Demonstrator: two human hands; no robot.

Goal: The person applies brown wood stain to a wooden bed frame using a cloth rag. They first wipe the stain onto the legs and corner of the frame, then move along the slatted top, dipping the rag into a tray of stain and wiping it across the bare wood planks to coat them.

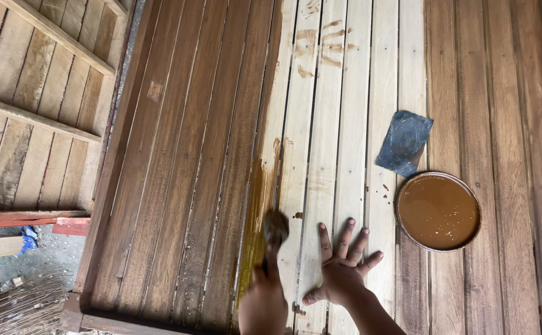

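Left hand point(263, 304) closed round a brush point(275, 231); right hand point(340, 273) flat, fingers spread, on the slatted panel point(345, 124).

Brush head, blurred, sits at the boundary between wet dark-brown slats and bare pale ones, near the panel's lower edge. My right palm presses on unstained wood just beside it, apparently to brace my lean and stay off the wet coat. Round shallow dish of brown stain point(438, 211) rests to the right, within reach, on already darkened boards. Dark crumpled rag or abrasive sheet point(403, 142) lies just above the dish; cannot tell which. Test smears mark the pale slats at top. Grain is straight, gaps between slats narrow.
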